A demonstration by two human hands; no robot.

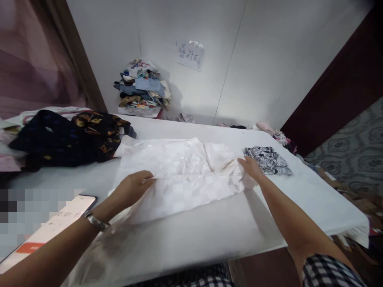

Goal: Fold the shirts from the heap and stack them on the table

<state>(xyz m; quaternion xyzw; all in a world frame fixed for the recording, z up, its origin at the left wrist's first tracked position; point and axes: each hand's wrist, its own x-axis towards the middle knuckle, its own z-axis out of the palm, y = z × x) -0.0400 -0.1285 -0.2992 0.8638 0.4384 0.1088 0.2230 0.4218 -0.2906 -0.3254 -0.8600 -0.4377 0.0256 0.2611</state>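
A white shirt [179, 163] with a faint checked sheen lies spread across the table in front of me, its cloth bunched towards the right. My left hand [139, 185] pinches a fold of it along the near side, thumb and fingers pressed together. At the shirt's right end, my right hand [251, 168] grips the gathered cloth. Between both hands the fabric is drawn into a fairly straight crease, and its near part hangs towards me. Just beyond my right hand sits a folded black-and-white patterned garment [269, 160].
Dark clothes [56, 137] are heaped on the table's left. A tall clothes pile [143, 87] stands by the wall, below and left of a handwritten sign [190, 56]. A phone [50, 227] is near my left forearm. The white table [317, 199] extends right.
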